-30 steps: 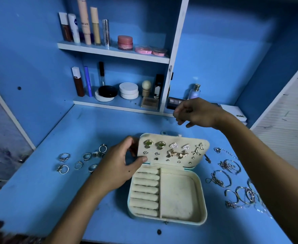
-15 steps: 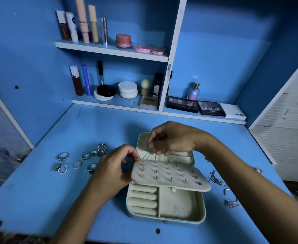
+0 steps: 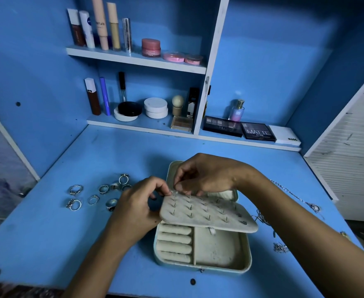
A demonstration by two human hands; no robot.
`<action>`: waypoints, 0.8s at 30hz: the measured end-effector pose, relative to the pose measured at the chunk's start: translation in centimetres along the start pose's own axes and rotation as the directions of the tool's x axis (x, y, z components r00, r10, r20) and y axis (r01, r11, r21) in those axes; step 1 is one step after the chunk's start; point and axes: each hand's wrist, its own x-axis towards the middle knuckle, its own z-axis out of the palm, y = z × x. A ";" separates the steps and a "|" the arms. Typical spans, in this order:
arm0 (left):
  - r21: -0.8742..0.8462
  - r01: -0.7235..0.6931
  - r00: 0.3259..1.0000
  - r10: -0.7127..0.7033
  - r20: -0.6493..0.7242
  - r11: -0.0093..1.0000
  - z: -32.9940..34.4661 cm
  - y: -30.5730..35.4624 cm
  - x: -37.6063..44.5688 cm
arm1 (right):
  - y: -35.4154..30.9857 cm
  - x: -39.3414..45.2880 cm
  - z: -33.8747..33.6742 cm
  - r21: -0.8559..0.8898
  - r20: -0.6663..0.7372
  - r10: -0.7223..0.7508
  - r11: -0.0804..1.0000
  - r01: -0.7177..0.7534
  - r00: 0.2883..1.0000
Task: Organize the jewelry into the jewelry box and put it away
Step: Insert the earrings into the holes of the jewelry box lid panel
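Sitting open near the middle of the blue counter (image 3: 47, 244), the cream jewelry box (image 3: 202, 254) shows ring rolls (image 3: 174, 244) in its left compartment and a bare tray on the right. An earring panel (image 3: 206, 214) studded with post backs lies folded down over the back half of the box, nearly flat. The left hand (image 3: 133, 209) pinches a small piece at the panel's 10 o'clock corner, thumb and forefinger together; what exactly it holds is too small to tell. The right hand (image 3: 204, 175) arches over the same corner from 12 o'clock, fingertips curled down and pinching at the panel's edge, almost touching the left fingers. A scatter of silver rings (image 3: 95, 194) lies at 9 o'clock of the box, well apart from it. Chains and bangles (image 3: 280, 247) lie at 3 o'clock, partly hidden by the right forearm. Cosmetics stand on the shelves (image 3: 133, 59) at 12 o'clock, with eyeshadow palettes (image 3: 239, 127) on the low ledge.
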 end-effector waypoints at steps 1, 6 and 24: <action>-0.003 -0.001 1.000 0.001 -0.002 1.000 0.0 -0.1 0.0 | 0.0 0.0 0.0 -0.006 0.001 0.000 1.000 0.000 1.000; -0.023 -0.001 1.000 0.001 -0.003 1.000 0.1 -0.2 0.0 | -0.1 0.1 0.1 -0.027 0.006 -0.010 1.000 0.010 1.000; -0.033 -0.011 1.000 0.011 -0.005 0.999 0.2 -0.5 -0.1 | -0.1 -0.1 0.0 0.001 0.020 -0.005 1.000 0.005 1.000</action>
